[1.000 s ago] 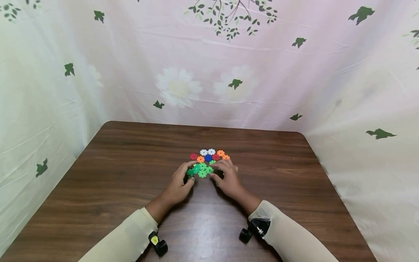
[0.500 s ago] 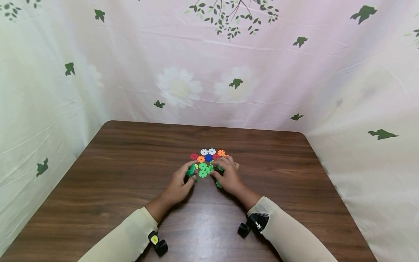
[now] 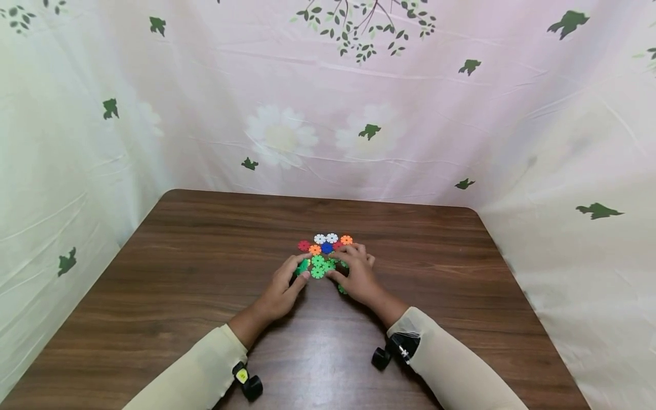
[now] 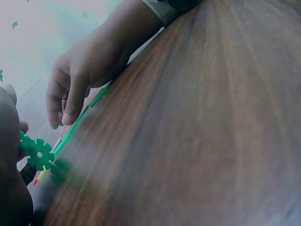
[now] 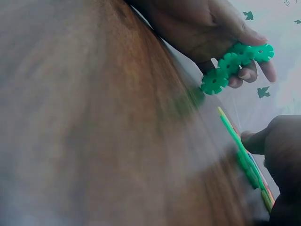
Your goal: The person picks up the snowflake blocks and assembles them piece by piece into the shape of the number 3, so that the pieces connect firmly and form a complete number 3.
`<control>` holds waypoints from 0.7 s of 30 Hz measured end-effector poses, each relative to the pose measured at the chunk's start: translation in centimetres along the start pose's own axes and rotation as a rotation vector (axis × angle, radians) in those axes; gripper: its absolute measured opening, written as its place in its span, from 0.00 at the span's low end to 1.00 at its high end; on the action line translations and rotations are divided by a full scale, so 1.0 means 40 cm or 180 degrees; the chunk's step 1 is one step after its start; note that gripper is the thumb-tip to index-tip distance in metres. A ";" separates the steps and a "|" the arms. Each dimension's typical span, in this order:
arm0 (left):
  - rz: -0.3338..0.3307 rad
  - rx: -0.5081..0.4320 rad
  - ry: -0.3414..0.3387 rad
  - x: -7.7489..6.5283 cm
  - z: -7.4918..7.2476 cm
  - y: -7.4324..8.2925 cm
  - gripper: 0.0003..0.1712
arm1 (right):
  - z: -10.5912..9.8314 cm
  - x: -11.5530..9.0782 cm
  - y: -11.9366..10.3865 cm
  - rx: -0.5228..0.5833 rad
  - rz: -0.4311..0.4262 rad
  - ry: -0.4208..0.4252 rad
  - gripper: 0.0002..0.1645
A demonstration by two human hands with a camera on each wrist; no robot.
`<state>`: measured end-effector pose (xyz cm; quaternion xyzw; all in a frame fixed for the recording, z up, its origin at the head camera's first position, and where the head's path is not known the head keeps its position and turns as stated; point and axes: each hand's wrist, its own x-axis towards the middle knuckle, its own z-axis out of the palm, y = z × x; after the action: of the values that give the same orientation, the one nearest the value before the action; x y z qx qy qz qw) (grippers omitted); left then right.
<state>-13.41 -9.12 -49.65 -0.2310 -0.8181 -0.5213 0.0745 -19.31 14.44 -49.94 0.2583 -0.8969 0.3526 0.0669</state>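
Observation:
My left hand (image 3: 279,286) pinches a short chain of green snowflake discs (image 5: 229,64) between thumb and fingers. The chain is tilted on edge in the right wrist view, its lowest disc close over the table. To its right, a flat cluster of joined snowflake discs (image 3: 318,260) lies on the table, with green ones nearest me. My right hand (image 3: 359,274) rests over that cluster's right side, fingers bent loosely down and thumb tip at a green disc. It hides part of the cluster. In the left wrist view, the right hand (image 4: 91,66) has its fingertips right at the flat discs.
Beyond the hands, the cluster shows white discs (image 3: 326,238), a blue disc (image 3: 327,247), and red and orange ones. Another green disc (image 3: 342,288) shows beneath the right hand. The brown wooden table (image 3: 230,239) meets a printed curtain (image 3: 307,171) at the back.
The green chain in my left hand has swung away from the flat cluster, then tipped a little toward it. My right hand has slid slightly left over the discs, its thumb closer in.

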 end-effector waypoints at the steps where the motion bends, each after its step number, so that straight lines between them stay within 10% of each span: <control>1: -0.0019 -0.0007 -0.0001 -0.001 0.000 0.000 0.27 | 0.000 0.000 0.001 -0.0023 0.0010 -0.0038 0.24; 21: 0.0016 -0.0096 0.0131 -0.001 0.002 -0.009 0.23 | 0.000 0.004 0.004 -0.0252 0.0068 -0.0286 0.20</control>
<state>-13.51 -9.17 -49.99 -0.2234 -0.8079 -0.5380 0.0891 -19.54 14.47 -49.99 0.2615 -0.9149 0.3056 0.0330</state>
